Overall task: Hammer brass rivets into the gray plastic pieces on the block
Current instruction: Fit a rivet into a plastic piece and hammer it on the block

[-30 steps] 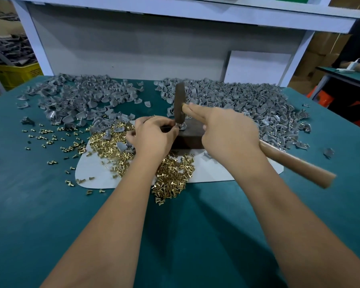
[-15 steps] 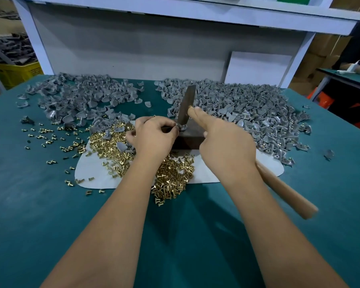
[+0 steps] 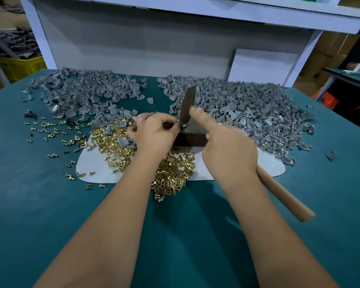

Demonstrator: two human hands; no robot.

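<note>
A dark block (image 3: pixel 192 138) stands on a white mat (image 3: pixel 96 169) in the middle of the green table. My left hand (image 3: pixel 154 134) pinches a small gray plastic piece (image 3: pixel 183 125) on the block's top. My right hand (image 3: pixel 227 150) grips a hammer; its dark head (image 3: pixel 188 102) points down onto that piece, its wooden handle (image 3: pixel 285 196) trails back right, and my index finger lies along the head. Loose brass rivets (image 3: pixel 170 175) are heaped on the mat beside my left wrist.
Two wide piles of gray plastic pieces lie behind the block, one at the left (image 3: pixel 85 96) and one at the right (image 3: pixel 247 113). Stray rivets (image 3: pixel 50 129) dot the table at the left. A white shelf frame (image 3: pixel 133 42) closes the back; a yellow crate (image 3: pixel 17 67) stands far left.
The hammer's handle has swung downward and toward me, and its head has tilted from upright to leaning right over the piece. My left hand has kept its hold on the block.
</note>
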